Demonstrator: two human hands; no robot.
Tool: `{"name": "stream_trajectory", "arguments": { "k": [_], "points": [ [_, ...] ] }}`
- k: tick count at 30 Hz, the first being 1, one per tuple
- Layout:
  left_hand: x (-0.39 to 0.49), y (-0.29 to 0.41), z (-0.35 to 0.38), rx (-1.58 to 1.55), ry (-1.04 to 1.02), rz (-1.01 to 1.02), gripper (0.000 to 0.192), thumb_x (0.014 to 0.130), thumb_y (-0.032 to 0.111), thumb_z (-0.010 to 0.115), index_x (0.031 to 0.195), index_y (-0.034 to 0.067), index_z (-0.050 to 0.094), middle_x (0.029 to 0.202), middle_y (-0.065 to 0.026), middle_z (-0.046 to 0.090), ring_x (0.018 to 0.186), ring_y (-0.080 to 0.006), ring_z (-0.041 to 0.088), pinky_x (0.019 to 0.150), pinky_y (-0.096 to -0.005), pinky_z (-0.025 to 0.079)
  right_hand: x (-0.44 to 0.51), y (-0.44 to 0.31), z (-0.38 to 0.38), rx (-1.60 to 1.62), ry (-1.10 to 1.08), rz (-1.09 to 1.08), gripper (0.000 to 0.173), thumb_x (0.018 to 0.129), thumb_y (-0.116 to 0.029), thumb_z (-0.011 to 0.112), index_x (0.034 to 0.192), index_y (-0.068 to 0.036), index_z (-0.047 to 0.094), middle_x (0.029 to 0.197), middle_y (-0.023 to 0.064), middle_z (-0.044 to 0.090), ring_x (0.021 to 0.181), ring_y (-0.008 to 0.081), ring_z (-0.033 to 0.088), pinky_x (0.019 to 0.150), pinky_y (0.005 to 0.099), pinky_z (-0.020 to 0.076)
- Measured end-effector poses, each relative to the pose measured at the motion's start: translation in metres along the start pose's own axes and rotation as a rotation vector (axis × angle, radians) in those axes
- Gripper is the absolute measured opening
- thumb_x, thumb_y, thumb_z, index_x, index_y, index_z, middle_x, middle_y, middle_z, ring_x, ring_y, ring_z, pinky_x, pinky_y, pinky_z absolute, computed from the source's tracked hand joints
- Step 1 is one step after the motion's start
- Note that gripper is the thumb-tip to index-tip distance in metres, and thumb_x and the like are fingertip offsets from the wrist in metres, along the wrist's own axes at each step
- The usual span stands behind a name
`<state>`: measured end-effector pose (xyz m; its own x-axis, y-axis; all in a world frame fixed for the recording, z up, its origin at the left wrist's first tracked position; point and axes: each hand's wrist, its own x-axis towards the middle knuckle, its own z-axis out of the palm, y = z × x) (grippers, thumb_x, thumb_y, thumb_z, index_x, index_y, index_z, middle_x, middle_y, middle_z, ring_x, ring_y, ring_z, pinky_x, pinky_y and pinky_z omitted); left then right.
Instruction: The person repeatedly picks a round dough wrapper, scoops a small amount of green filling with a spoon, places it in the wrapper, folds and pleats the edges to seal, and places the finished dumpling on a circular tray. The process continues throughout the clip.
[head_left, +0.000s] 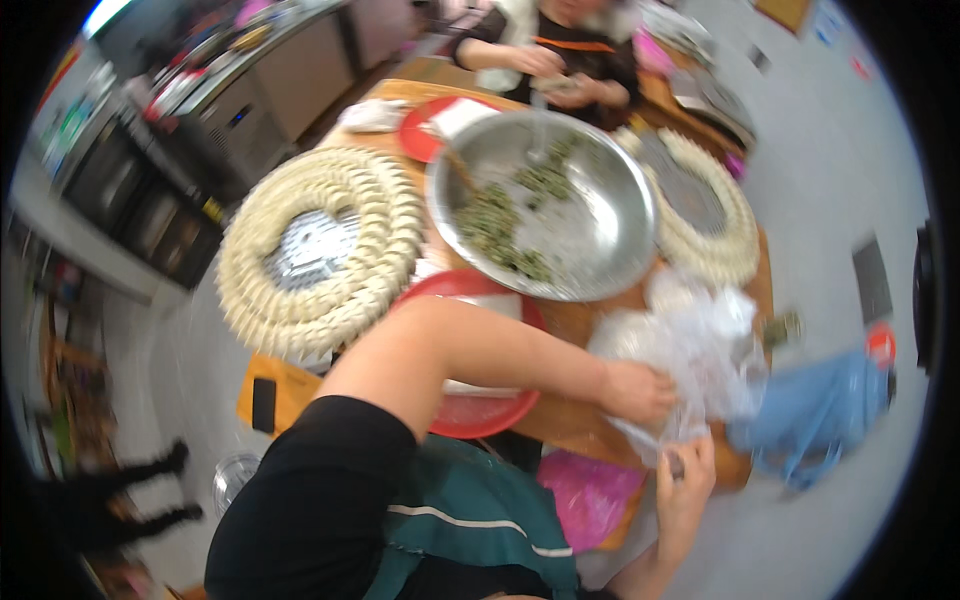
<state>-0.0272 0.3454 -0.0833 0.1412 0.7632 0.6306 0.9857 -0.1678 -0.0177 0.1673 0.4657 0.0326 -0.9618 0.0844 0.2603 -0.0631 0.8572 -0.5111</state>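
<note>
My left arm reaches across to the right, and my left hand (641, 394) has its fingers curled on a thin clear plastic bag (709, 360). Below it, my right hand (686, 465) pinches the lower edge of the same bag. Something whitish, perhaps dough, shows through the plastic. Under my left forearm is a red round tray (480, 416) with a white item on it, partly hidden. Beyond stands a large steel bowl (607, 217) with chopped green filling (487, 221) and a wooden utensil. Dumplings ring a perforated metal tray (311, 247) at left.
A second perforated tray (682, 180) of dumplings lies right of the bowl. Across the wooden table (570, 322) a person holds a small piece, perhaps dough. Also around are a red plate (420, 131), a phone (263, 405), a pink bag (589, 495) and a blue container (817, 412).
</note>
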Motion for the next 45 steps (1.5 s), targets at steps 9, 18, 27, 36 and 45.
{"name": "stream_trajectory", "arguments": {
  "k": [9, 18, 27, 36, 45],
  "points": [
    [0.02, 0.031, -0.1, -1.221, 0.581, -1.18, 0.045, 0.104, 0.036, 0.064, 0.129, -0.001, 0.055, 0.12, -0.0156, 0.068, 0.103, -0.0288, 0.069, 0.09, -0.0407, 0.057, 0.028, 0.045, 0.002, 0.657, -0.02, 0.394, 0.014, 0.104, -0.009, 0.062, 0.091, -0.002, 0.063, 0.069, 0.001, 0.059, 0.053, 0.0087, 0.051, 0.05, 0.0255, 0.0446],
    [-0.099, 0.126, -0.231, -1.54, 0.875, -1.559, 0.047, 0.112, 0.035, 0.056, 0.142, -0.001, 0.057, 0.132, -0.0108, 0.069, 0.115, -0.0208, 0.069, 0.098, -0.0373, 0.056, 0.113, 0.07, 0.053, 0.45, 0.278, 0.323, 0.055, 0.102, -0.005, 0.06, 0.155, -0.004, 0.045, 0.141, 0.0162, 0.058, 0.109, 0.0205, 0.063, 0.092, 0.0311, 0.0523],
    [-0.199, 0.137, -0.28, -1.114, 1.487, -1.46, 0.037, 0.112, 0.028, 0.056, 0.138, 0.0, 0.057, 0.126, -0.0135, 0.069, 0.113, -0.0242, 0.069, 0.101, -0.0399, 0.056, 0.108, -0.177, 0.111, 0.833, -0.346, -0.315, 0.045, 0.105, -0.014, 0.066, 0.146, 0.001, 0.055, 0.116, 0.0097, 0.067, 0.1, 0.0149, 0.067, 0.086, 0.0304, 0.0587],
    [-0.28, 0.145, -0.3, -0.66, 1.59, -1.396, 0.031, 0.109, 0.027, 0.064, 0.124, 0.0, 0.064, 0.11, -0.0065, 0.073, 0.094, -0.0128, 0.067, 0.088, -0.03, 0.055, 0.155, -0.304, 0.272, 0.944, -0.924, -0.17, 0.034, 0.103, -0.027, 0.071, 0.122, 0.001, 0.069, 0.104, 0.0045, 0.074, 0.092, 0.0123, 0.068, 0.078, 0.0303, 0.0552],
    [-0.314, 0.154, -0.3, -0.875, 1.476, -1.534, 0.036, 0.11, 0.028, 0.062, 0.13, -0.002, 0.065, 0.117, -0.0062, 0.071, 0.104, -0.0147, 0.069, 0.091, -0.0308, 0.058, 0.179, -0.318, 0.313, 0.66, -0.775, -0.248, 0.038, 0.105, -0.033, 0.063, 0.115, 0.003, 0.071, 0.1, 0.0098, 0.075, 0.091, 0.0141, 0.068, 0.082, 0.0323, 0.0548]
  ]
}}
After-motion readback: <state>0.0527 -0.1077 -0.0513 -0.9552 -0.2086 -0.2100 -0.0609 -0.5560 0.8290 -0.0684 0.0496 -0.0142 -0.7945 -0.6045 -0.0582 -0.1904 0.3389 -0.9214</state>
